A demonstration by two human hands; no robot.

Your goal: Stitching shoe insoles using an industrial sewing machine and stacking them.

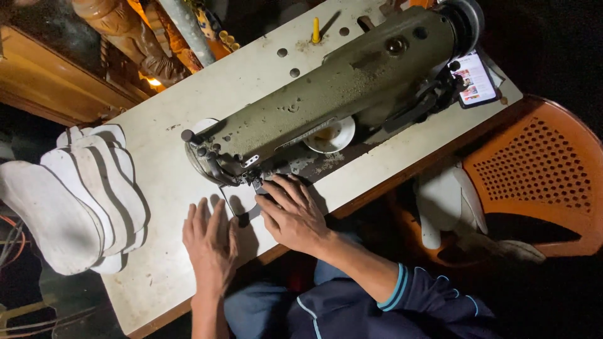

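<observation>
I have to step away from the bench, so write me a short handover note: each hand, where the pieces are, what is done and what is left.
Left hand: flat on the white table, open, holding nothing.
Right hand: fingertips pressing a small white piece at the needle end of the olive sewing machine.
Pieces: a fanned stack of white sole-shaped cutouts at the table's left edge; more white pieces by the orange chair.
Done: cannot tell whether any stitching is finished.
Left: the piece at the needle; the stack looks unsewn.

Lit phone screen [475, 78], seemingly beside machine
</observation>
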